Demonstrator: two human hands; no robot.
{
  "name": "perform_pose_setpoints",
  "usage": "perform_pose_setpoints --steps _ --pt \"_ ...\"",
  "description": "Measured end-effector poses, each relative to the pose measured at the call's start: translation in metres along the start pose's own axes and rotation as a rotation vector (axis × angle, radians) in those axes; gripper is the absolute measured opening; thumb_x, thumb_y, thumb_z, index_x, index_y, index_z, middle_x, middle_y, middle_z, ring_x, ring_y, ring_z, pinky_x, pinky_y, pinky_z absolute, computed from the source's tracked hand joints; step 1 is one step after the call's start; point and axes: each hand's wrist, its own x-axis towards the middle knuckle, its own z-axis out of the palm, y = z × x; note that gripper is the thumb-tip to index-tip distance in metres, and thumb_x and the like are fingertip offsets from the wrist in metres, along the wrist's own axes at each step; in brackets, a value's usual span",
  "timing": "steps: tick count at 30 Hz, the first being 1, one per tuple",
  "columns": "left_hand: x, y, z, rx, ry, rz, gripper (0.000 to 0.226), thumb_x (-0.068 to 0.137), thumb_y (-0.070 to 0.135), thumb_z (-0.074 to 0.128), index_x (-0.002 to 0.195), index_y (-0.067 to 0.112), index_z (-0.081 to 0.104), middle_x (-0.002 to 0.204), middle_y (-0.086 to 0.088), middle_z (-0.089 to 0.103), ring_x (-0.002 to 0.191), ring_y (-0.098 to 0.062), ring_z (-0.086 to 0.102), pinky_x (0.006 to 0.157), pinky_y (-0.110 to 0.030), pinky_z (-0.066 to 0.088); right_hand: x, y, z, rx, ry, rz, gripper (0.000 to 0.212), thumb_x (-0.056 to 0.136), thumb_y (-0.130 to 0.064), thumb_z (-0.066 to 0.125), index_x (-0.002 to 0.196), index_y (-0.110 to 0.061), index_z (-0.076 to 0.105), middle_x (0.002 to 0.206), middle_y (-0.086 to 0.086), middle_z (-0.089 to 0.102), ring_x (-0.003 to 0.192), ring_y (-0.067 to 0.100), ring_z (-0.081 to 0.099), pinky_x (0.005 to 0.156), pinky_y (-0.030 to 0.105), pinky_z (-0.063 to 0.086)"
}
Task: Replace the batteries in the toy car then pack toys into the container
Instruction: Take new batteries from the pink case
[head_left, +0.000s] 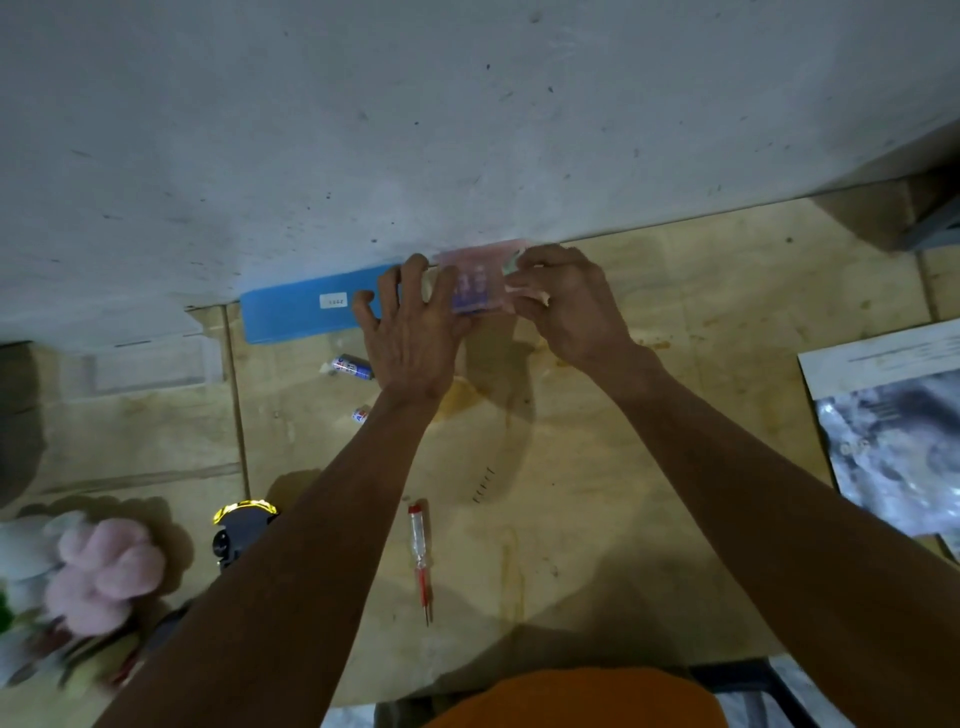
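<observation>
Head view: your left hand (410, 332) and right hand (566, 306) together hold a pink battery pack (475, 283) at the table's (649, 467) far edge, right fingers pinching it, left fingers spread with the thumb against it. Two loose batteries (353, 366) lie near your left wrist. The toy car (239, 535) sits beside your left forearm, the screwdriver (420, 556) between your arms.

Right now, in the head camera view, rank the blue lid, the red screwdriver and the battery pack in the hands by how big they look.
1. blue lid, partly hidden behind the left hand.
2. red screwdriver, long but thin.
3. battery pack, partly covered by both hands, so its place against the screwdriver is unsure.
</observation>
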Motion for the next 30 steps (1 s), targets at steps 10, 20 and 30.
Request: perform_pose_setpoints --steps 10,20,30 --pt "-0.007 -0.009 0.006 0.065 -0.03 0.118 0.044 0.094 0.051 0.051 0.124 0.022 0.065 0.13 -0.003 0.061 0.12 -0.034 0.051 0.096 -0.056 0.042 -0.019 0.009 0.023 -0.259 0.084 -0.141 0.02 0.086 -0.018 0.062 0.099 -0.013 0.077 0.114 0.013 0.07 0.089 0.04 0.06 0.07 0.036 0.054" --pt "0.003 -0.002 -0.017 0.029 -0.254 0.057 0.037 0.097 0.034 0.057 0.134 0.027 0.058 0.139 -0.009 0.047 0.129 -0.036 0.039 0.106 -0.057 0.028 -0.021 -0.031 0.023 -0.618 -0.125 0.123 0.026 0.081 -0.016 0.071 0.107 -0.013 0.071 0.126 0.01 0.057 0.118 0.035 0.049 0.082 0.047 0.045" --pt "-0.067 -0.061 -0.051 -0.256 -0.2 -0.062 0.051 0.096 0.026 0.057 0.146 0.027 0.049 0.142 -0.01 0.046 0.128 -0.031 0.037 0.102 -0.05 0.029 -0.044 -0.087 0.042 -0.466 -0.105 0.164 0.042 0.085 -0.016 0.063 0.126 -0.01 0.057 0.13 0.017 0.054 0.115 0.037 0.05 0.085 0.047 0.048"
